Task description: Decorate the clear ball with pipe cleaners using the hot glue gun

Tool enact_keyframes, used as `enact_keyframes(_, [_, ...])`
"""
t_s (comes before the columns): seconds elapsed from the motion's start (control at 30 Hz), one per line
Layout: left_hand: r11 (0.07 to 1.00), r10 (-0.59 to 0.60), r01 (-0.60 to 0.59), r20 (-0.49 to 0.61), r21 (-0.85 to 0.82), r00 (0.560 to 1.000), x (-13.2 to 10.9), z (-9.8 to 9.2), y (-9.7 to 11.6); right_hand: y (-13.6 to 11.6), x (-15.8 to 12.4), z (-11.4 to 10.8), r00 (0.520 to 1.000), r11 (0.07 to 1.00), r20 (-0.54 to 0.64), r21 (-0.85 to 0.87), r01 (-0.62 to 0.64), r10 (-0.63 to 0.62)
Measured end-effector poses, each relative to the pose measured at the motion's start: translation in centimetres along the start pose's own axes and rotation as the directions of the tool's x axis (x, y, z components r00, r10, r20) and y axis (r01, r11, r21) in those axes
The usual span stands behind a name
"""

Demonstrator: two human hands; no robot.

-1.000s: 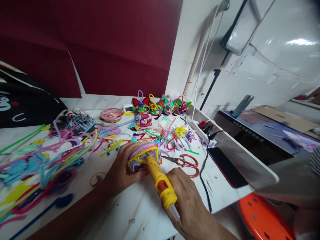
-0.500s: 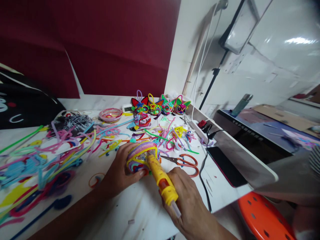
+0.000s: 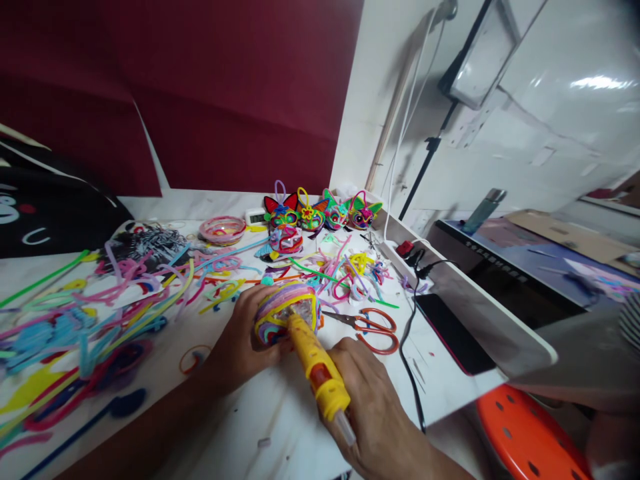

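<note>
My left hand point(image 3: 240, 340) is closed around a rounded craft piece point(image 3: 285, 308) wound from yellow, purple and red pipe cleaners, holding it just above the white table point(image 3: 280, 413). My right hand point(image 3: 380, 407) grips a yellow glue gun point(image 3: 317, 367) with an orange band, its nozzle pressed against the near side of the craft piece. A clear glue stick pokes out of the gun's rear end.
Loose pipe cleaners point(image 3: 100, 313) of many colours cover the table's left. Red-handled scissors point(image 3: 373, 327) lie right of the craft piece. Several finished cat-face figures point(image 3: 320, 213) stand at the back, near a pink bowl point(image 3: 223, 229). A phone point(image 3: 453, 333), power strip point(image 3: 405, 257) and orange stool point(image 3: 530, 440) are on the right.
The glue gun's nozzle has shifted slightly left and down along the craft piece, my right hand following. My left hand keeps the same hold.
</note>
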State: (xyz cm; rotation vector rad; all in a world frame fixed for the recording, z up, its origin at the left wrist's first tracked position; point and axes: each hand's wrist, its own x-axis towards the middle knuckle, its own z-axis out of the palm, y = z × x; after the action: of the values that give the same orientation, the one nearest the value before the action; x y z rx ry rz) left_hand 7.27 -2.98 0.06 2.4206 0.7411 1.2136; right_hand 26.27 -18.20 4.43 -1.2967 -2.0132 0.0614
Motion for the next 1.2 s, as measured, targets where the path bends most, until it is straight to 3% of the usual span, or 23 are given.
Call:
enact_keyframes(0.73, [0.998, -0.059, 0.060, 0.033, -0.016, 0.998, -0.3, -0.2, -0.2, 1.3, -1.0, -0.2, 0.983, 0.984, 0.028, 0.000, -0.181, 0.181])
enact_keyframes(1.2, [0.999, -0.046, 0.047, 0.031, -0.024, 0.998, -0.3, -0.2, -0.1, 0.6, -0.6, -0.3, 0.993, 0.993, 0.024, 0.025, -0.115, 0.114])
